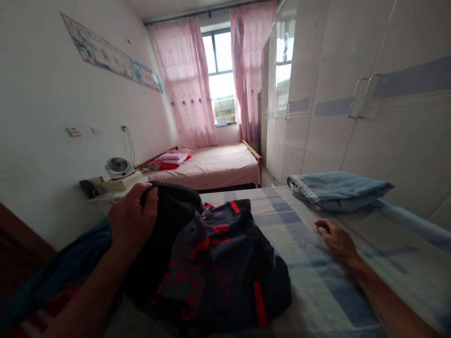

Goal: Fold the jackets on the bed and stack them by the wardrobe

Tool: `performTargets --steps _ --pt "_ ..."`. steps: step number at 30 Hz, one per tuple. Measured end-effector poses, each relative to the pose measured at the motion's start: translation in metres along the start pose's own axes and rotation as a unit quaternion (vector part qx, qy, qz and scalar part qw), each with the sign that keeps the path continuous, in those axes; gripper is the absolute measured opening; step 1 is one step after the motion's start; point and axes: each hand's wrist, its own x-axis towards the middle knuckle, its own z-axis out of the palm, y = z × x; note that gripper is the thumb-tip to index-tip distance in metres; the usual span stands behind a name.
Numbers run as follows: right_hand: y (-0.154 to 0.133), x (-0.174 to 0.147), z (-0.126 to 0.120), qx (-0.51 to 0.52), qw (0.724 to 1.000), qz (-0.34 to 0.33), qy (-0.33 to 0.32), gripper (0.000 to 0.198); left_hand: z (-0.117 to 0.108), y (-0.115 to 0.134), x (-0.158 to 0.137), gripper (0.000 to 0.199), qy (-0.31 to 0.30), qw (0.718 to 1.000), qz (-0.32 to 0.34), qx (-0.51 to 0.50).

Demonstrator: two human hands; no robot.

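My left hand point(132, 218) is closed on the upper left part of a dark garment point(229, 263), lifting a black fold point(176, 195) of it. The garment is black and navy with red stripes and red lettering, and it lies crumpled on a blue-and-white checked bed sheet point(278, 206). To the right, my right hand point(336, 239) is over the sheet, apart from the garment. Its fingers are loosely bent with a gap at the thumb, and nothing shows in them. Just beyond that hand sits a folded blue cloth point(341, 188) with a pale patterned edge.
Teal and red fabrics point(70, 263) lie at the lower left. A small fan point(120, 166) stands on a cluttered side table by the left wall. Further back is a second bed point(218, 162) with folded pink cloths point(172, 157). White wardrobes point(327, 94) line the right side.
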Motion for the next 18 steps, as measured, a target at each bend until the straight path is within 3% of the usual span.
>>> performTargets --steps 3,7,10,12,15,18 --pt "0.0 0.0 0.0 -0.004 1.0 0.0 -0.002 0.032 0.008 0.018 -0.03 0.038 -0.033 0.995 0.098 0.015" --pt "0.003 0.001 0.001 -0.007 1.0 0.001 -0.005 0.034 0.027 0.039 -0.072 0.051 -0.208 0.937 0.278 -0.026" --pt "0.005 0.002 0.002 -0.006 1.0 0.003 -0.01 0.035 0.046 0.049 -0.098 0.08 -0.314 0.897 0.306 -0.05" --pt "0.006 0.002 0.002 -0.004 1.0 0.002 -0.008 0.035 0.056 0.058 -0.11 0.084 -0.312 0.901 0.298 -0.027" --pt "0.004 0.001 0.001 0.001 1.0 -0.006 -0.001 0.034 0.062 0.076 -0.119 0.061 -0.276 0.904 0.327 -0.003" --pt "0.001 0.0 -0.002 0.001 1.0 -0.007 -0.003 0.033 0.064 0.092 -0.118 0.047 -0.293 0.891 0.346 -0.002"
